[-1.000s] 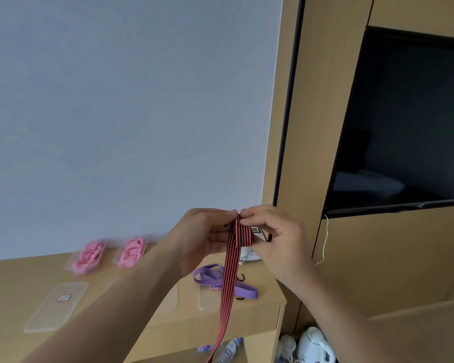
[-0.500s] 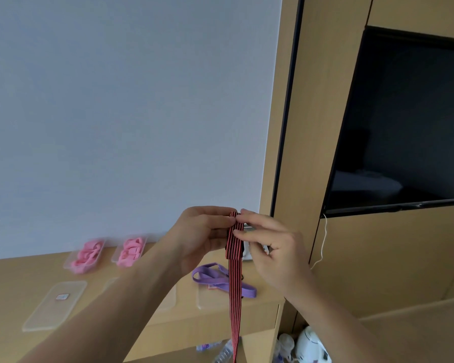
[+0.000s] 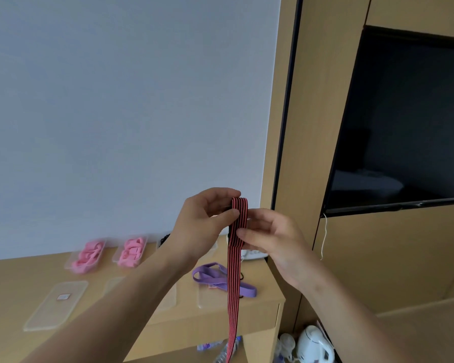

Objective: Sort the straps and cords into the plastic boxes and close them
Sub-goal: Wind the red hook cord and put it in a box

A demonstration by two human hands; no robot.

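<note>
A red-and-black striped strap (image 3: 233, 273) is held up in the air, folded over at its top, its tail hanging down past the desk edge. My left hand (image 3: 205, 226) pinches the folded top between thumb and fingers. My right hand (image 3: 270, 237) holds the folded part lower down with thumb and fingertips. Below lies a purple strap (image 3: 215, 280) on the wooden desk (image 3: 37, 268). Two clear plastic boxes (image 3: 85, 255) (image 3: 131, 251) at the back hold pink straps. A clear lid (image 3: 55, 305) lies in front of them.
More clear lids (image 3: 207, 297) lie on the desk, partly behind my left arm. A dark screen (image 3: 404, 127) is set in the wood panel wall at right. A white kettle (image 3: 312, 344) and plastic bottles stand under the desk.
The strap's fold has grown longer at the top. My right hand has slid down the folded part, while my left hand stays at the top.
</note>
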